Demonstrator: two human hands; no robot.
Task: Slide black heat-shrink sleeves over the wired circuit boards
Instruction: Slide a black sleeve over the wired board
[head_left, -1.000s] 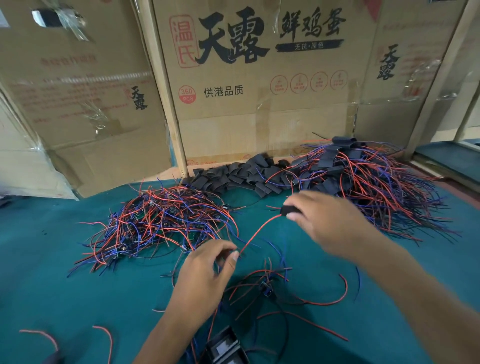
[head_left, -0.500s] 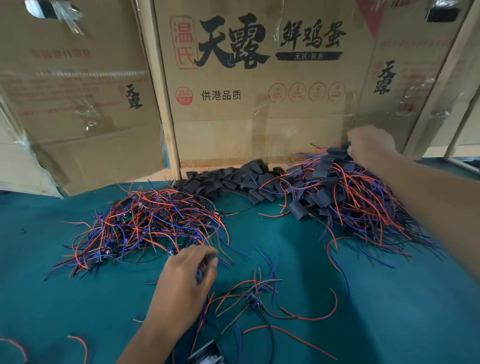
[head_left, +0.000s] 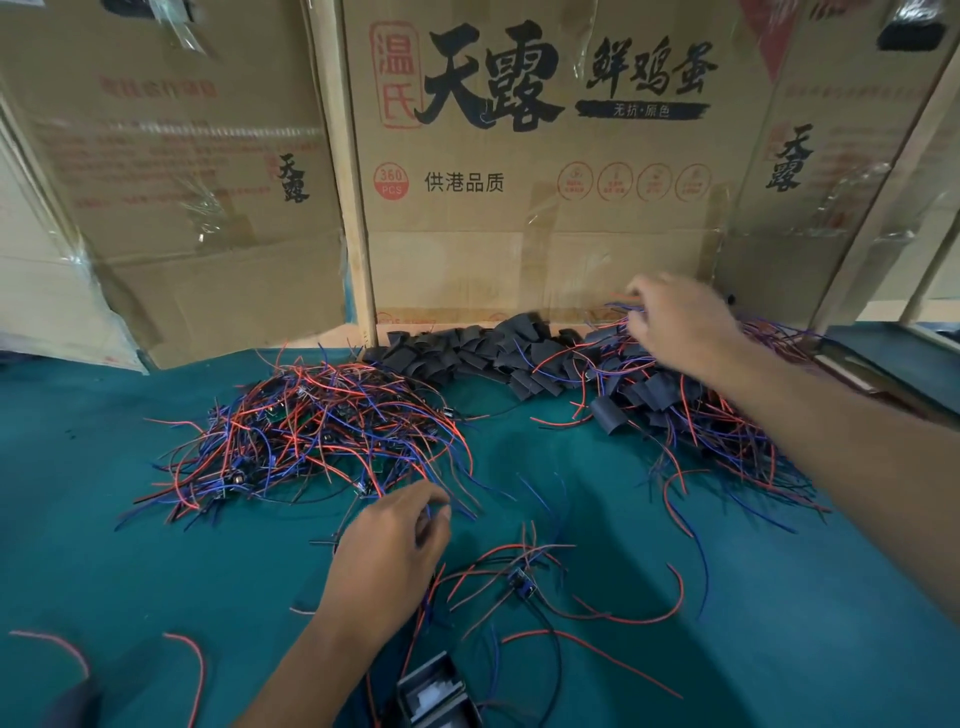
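A tangle of red, blue and black wired circuit boards (head_left: 311, 431) lies on the green mat at the left. Loose black heat-shrink sleeves (head_left: 483, 353) are heaped along the cardboard at the back. Right of them sits a pile of sleeved boards (head_left: 701, 415) with wires trailing out. My left hand (head_left: 395, 551) is at the near edge of the left tangle, its fingertips pinching a blue wire there. My right hand (head_left: 675, 327), blurred, hovers over the back of the sleeved pile with loosely bent fingers and nothing seen in it. One loose wired board (head_left: 522, 582) lies near my left hand.
Taped cardboard boxes (head_left: 519, 234) wall off the back of the green mat (head_left: 130, 545). A small dark box (head_left: 436, 696) stands at the near edge. Stray red wires (head_left: 192, 665) lie at the bottom left. A table edge (head_left: 883, 364) shows at the far right.
My right hand carried a sleeved board to the right pile, let it go, and has since shifted left along the back. My left hand dropped to the near edge of the left tangle.
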